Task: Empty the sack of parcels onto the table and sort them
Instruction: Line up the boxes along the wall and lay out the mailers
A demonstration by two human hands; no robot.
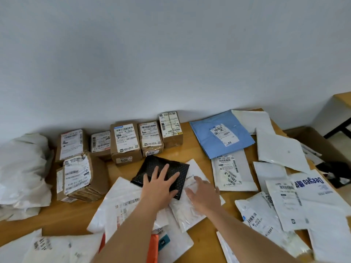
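Left hand (161, 182) flat on black pouch (163, 173), right hand (204, 194) flat on white mailer (197, 179), fingers spread. Slide pouch clear, don't drag mailer.

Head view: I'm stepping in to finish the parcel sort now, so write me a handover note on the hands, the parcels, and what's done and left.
Left hand: open, fingers spread flat on the black dotted plastic mailer at the table's middle.
Right hand: open, resting on a clear plastic pouch beside it.
Done: brown cardboard boxes are grouped along the wall; the crumpled white sack lies at the left end of the wooden table.
Left: the blue flat mailer and many white plastic mailers lie loosely overlapped across the centre and right; these and the black one need sorting.
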